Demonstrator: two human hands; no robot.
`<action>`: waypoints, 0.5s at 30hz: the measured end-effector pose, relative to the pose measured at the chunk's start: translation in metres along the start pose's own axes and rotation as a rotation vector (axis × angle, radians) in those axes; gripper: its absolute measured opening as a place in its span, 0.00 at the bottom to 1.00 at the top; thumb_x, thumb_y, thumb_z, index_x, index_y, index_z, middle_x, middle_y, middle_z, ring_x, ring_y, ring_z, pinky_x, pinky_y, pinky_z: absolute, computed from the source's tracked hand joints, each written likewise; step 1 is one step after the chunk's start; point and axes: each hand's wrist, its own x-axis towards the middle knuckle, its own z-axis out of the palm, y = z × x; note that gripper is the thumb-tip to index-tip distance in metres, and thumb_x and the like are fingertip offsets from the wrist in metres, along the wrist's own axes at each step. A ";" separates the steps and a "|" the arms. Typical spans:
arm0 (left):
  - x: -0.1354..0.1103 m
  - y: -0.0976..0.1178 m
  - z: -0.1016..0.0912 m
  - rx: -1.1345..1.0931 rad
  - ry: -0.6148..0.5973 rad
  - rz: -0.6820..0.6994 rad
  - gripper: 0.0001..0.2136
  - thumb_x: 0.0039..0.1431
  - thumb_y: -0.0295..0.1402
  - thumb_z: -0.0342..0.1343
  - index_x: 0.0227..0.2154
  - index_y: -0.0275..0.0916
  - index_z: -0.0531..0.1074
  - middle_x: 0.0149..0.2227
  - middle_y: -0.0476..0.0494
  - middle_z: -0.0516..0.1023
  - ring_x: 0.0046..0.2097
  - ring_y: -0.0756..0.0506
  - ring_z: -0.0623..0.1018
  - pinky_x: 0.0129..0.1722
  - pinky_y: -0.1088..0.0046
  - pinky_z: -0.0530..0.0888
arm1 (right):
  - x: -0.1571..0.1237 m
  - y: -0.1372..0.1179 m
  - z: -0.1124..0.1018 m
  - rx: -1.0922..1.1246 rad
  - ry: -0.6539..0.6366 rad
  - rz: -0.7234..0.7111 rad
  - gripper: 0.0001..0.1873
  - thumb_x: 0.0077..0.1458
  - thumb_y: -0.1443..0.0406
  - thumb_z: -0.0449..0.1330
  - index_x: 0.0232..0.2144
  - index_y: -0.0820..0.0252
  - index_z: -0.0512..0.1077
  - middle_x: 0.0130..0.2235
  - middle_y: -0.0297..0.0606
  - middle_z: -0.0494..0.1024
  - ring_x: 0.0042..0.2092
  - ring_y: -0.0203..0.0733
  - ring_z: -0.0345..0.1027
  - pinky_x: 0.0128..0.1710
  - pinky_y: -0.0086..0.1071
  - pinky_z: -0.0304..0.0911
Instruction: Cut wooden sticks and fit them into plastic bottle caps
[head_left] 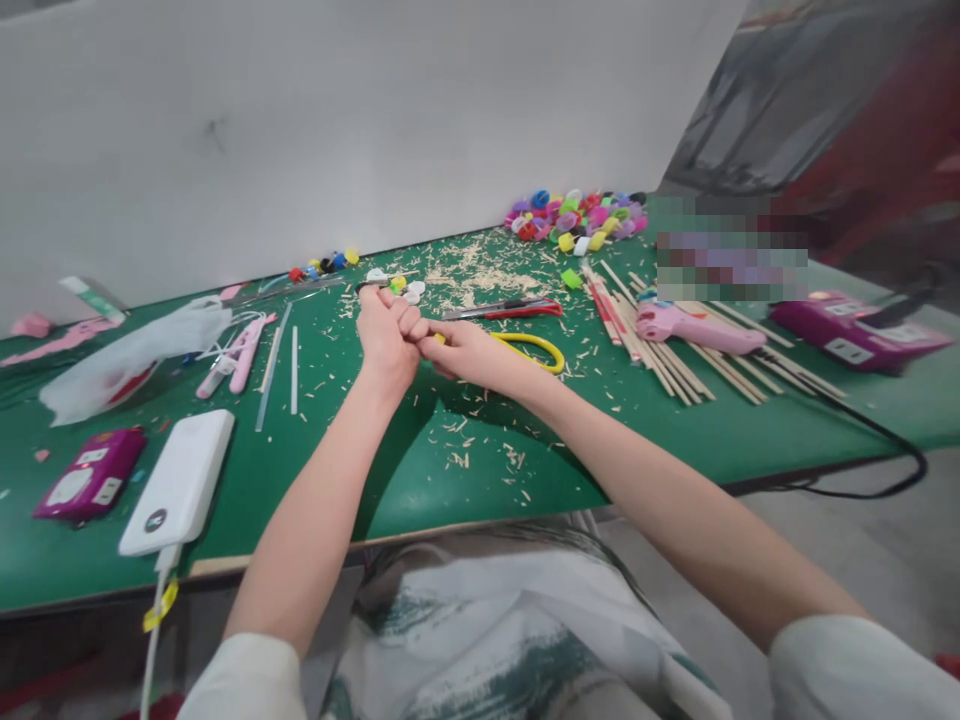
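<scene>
My left hand [390, 338] is closed above the green table, its fingers curled in. A small dark tip shows at its far side, but what the hand holds is hidden. Against it, my right hand [471, 354] pinches a small yellow piece [439, 340] between thumb and finger; the fingers of both hands touch. Just behind the right wrist lies a yellow loop handle [553, 352], partly covered by the hand. Farther back is a long tool with red and black grips [525, 308]. Small white pieces [412, 291] rest beyond my left hand.
Wood shavings [480, 270] litter the green tabletop [315, 500]. A pile of coloured plastic pieces [574, 215] sits by the wall. Thin wooden sticks [675, 370], a corded pink tool [697, 328] and a purple power strip [855, 335] are right; a white power bank [180, 480] and plastic bag [142, 350] left.
</scene>
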 end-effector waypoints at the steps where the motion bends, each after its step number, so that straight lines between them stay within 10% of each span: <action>1: -0.002 0.001 0.002 0.005 -0.013 -0.003 0.19 0.62 0.32 0.43 0.19 0.41 0.41 0.14 0.60 0.38 0.13 0.57 0.42 0.13 0.78 0.42 | 0.001 0.001 -0.002 0.142 -0.063 0.041 0.12 0.56 0.64 0.49 0.22 0.56 0.56 0.17 0.26 0.54 0.20 0.30 0.47 0.24 0.29 0.49; 9: -0.017 0.006 0.016 0.061 -0.069 0.031 0.18 0.61 0.33 0.45 0.18 0.41 0.45 0.14 0.59 0.38 0.14 0.57 0.43 0.13 0.77 0.44 | 0.007 0.012 -0.018 0.803 -0.612 0.174 0.14 0.56 0.57 0.40 0.21 0.54 0.52 0.13 0.21 0.40 0.17 0.31 0.33 0.15 0.26 0.43; 12: -0.015 0.009 0.017 0.087 -0.068 0.058 0.18 0.62 0.33 0.45 0.19 0.41 0.45 0.14 0.59 0.40 0.15 0.57 0.42 0.13 0.77 0.43 | 0.007 0.007 -0.019 0.642 -0.548 0.111 0.12 0.56 0.59 0.41 0.22 0.54 0.52 0.15 0.23 0.43 0.18 0.31 0.38 0.18 0.27 0.49; 15: -0.012 0.013 0.017 0.126 -0.057 0.097 0.18 0.62 0.34 0.44 0.20 0.41 0.45 0.15 0.59 0.40 0.15 0.57 0.41 0.13 0.77 0.42 | 0.003 -0.001 -0.016 0.209 -0.215 -0.045 0.09 0.54 0.63 0.47 0.23 0.56 0.54 0.19 0.26 0.53 0.23 0.31 0.48 0.26 0.28 0.54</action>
